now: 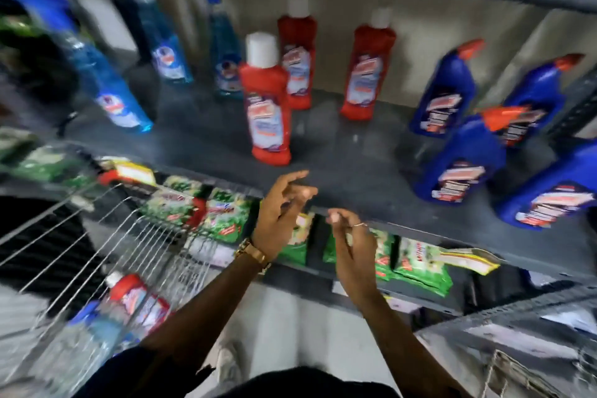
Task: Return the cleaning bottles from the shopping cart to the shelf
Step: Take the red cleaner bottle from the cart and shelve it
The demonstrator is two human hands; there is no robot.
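Note:
Three red bottles with white caps stand on the dark shelf point(339, 168); the nearest red bottle point(267, 100) is just beyond my left hand point(281, 207), which is empty with fingers apart. My right hand point(350, 245), wearing a ring, is also empty and open in front of the shelf edge. Light-blue spray bottles point(109, 87) stand at the left and dark-blue bottles with orange caps point(458, 158) at the right. In the wire shopping cart point(106, 255) at lower left lie a red bottle point(135, 297) and a clear blue-capped bottle point(87, 336).
Green packets point(223, 216) fill the lower shelf under the shelf edge. Another wire basket point(529, 375) shows at the lower right. The whole picture is blurred by motion.

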